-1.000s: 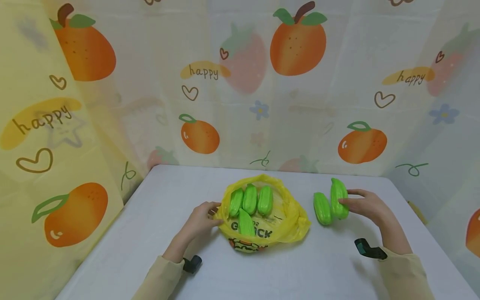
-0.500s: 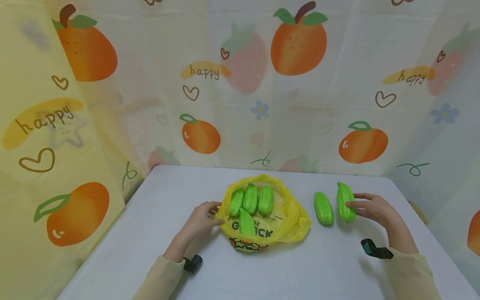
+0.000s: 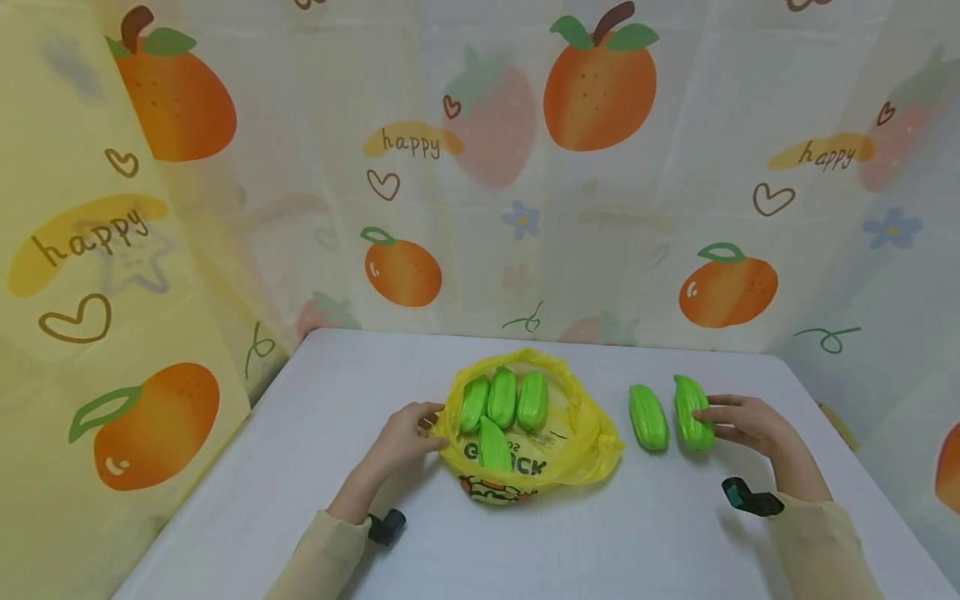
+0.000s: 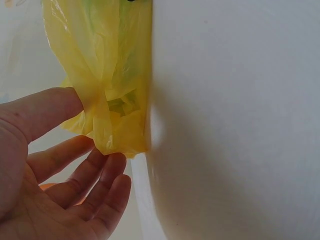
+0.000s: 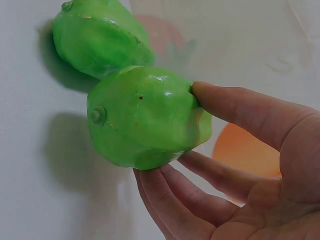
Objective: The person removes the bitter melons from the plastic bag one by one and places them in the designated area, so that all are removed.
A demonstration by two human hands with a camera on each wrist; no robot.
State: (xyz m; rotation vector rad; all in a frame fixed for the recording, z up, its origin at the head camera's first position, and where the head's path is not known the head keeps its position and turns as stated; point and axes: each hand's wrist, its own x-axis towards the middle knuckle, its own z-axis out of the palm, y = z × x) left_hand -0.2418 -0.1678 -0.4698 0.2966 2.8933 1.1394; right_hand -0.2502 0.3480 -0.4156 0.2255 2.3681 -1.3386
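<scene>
My right hand (image 3: 750, 421) holds a plump green toy cucumber (image 3: 693, 417) between thumb and fingers. In the right wrist view, its rounded end with a small nub faces the camera. A second toy cucumber (image 3: 648, 417) lies just left of it on the white table. Over on the left, my left hand (image 3: 408, 435) holds the rim of a yellow plastic bag (image 3: 592, 454), thumb and fingers on either side of its edge. Inside the spread bag lie several more toy cucumbers (image 3: 532, 400); in the left wrist view they show only faintly through the plastic (image 4: 100, 50).
The white table (image 3: 570, 542) ends at a fruit-printed curtain (image 3: 480, 250) behind, with another yellowish curtain panel (image 3: 45, 400) along the left. Dark wrist cameras (image 3: 386, 527) sit below both hands.
My right hand has moved the toy cucumber right, away from the one beside it, then lowered it and drawn it slightly nearer. The left hand and bag stay where they were.
</scene>
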